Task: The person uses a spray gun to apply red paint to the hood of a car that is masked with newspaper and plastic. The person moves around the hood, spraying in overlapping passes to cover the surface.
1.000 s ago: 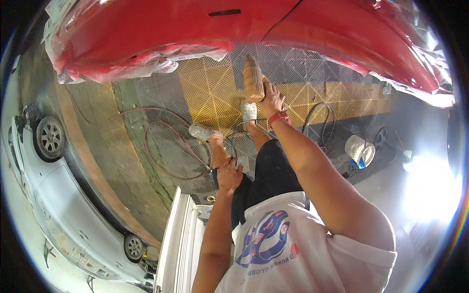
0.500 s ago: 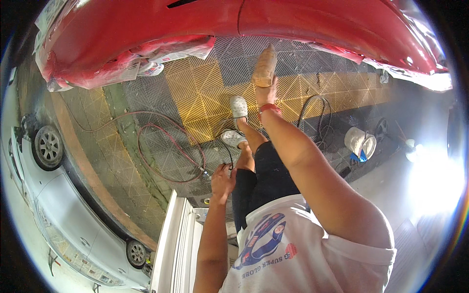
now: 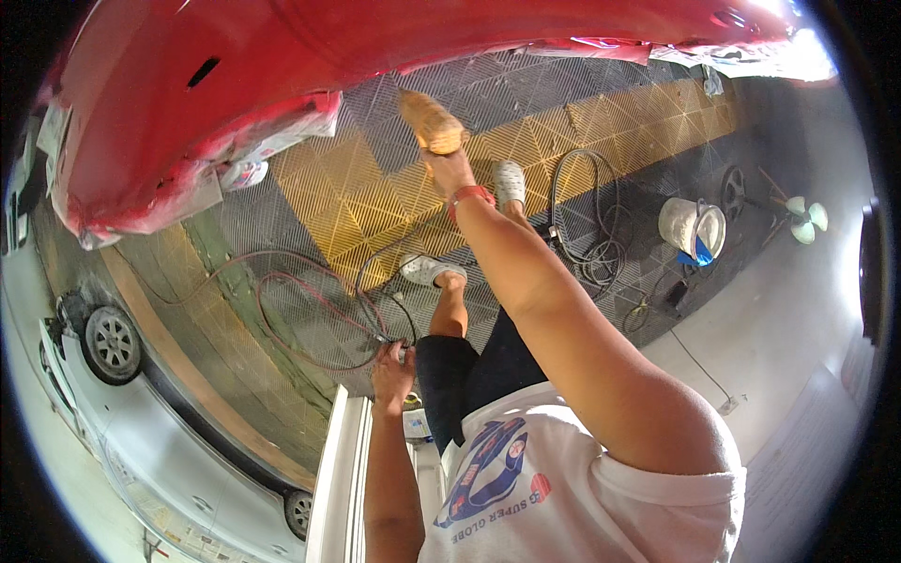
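Observation:
My right hand [image 3: 450, 171], with a red band at the wrist, reaches forward and is closed on a tan tapered object [image 3: 434, 124] whose exact kind I cannot make out. Its narrow end points toward the lower edge of a glossy red car body [image 3: 310, 47]; whether they touch I cannot tell. Low on the left, my left hand [image 3: 392, 377] is curled by my knee. A dark hose [image 3: 361, 286] runs up to its fingers, which appear closed on it. Red-smeared masking paper [image 3: 272, 141] hangs along the car's bottom edge.
A reddish hose [image 3: 263, 305] and coiled black hose [image 3: 601, 263] lie on grey and yellow floor tiles [image 3: 347, 197]. At right stand a white bucket [image 3: 678, 223] and a small fan [image 3: 805, 219]. A silver car [image 3: 178, 450] is at left, white panels [image 3: 338, 479] beside my left arm.
My right hand has moved left along the red car with the tan object, which now tilts left. My left hand has shifted left and slightly down. My feet have stepped apart and the view has turned.

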{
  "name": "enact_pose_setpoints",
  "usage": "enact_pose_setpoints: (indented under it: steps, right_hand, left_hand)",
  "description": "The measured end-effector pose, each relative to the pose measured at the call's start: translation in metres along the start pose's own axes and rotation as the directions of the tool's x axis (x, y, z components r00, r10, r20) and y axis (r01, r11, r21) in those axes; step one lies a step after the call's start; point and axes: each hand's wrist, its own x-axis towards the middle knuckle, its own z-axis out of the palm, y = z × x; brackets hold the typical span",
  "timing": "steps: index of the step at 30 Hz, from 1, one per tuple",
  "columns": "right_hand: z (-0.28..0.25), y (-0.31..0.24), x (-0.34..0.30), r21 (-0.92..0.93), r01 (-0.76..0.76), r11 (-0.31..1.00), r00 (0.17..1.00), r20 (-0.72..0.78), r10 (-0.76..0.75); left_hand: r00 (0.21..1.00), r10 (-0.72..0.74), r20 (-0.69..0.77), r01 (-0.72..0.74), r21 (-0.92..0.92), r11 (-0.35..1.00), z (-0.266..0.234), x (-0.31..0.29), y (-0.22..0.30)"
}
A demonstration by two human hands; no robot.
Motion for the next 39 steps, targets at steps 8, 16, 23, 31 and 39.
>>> enact_pose_setpoints:
  steps: [8,16,23,31,39]
  right_hand:
    - [-0.253,0.008,0.096,-0.132,0.075,0.988,0.937,-0.329,-0.115]
    - [-0.499,-0.066,0.178,-0.275,-0.212,0.938,0.834,-0.551,0.027]
    - [-0.658,-0.061,0.263,-0.004,0.078,0.997,0.607,-0.793,-0.051]
    - [-0.592,-0.044,0.258,-0.095,0.038,0.995,0.685,-0.722,-0.096]
    - [-0.349,0.031,0.149,-0.327,-0.071,0.942,0.963,-0.269,-0.020]
  left_hand:
    - [0.977,0.181,0.110,-0.195,0.137,0.971,0.036,0.068,0.158]
    - [0.873,0.256,0.416,-0.348,0.164,0.923,0.106,0.129,0.381]
    - [0.809,0.342,0.477,-0.453,0.136,0.881,0.127,0.171,0.475]
    - [0.818,0.284,0.499,-0.412,0.164,0.897,0.119,0.167,0.451]
    - [0.910,0.145,0.387,-0.211,0.132,0.969,0.106,0.118,0.318]
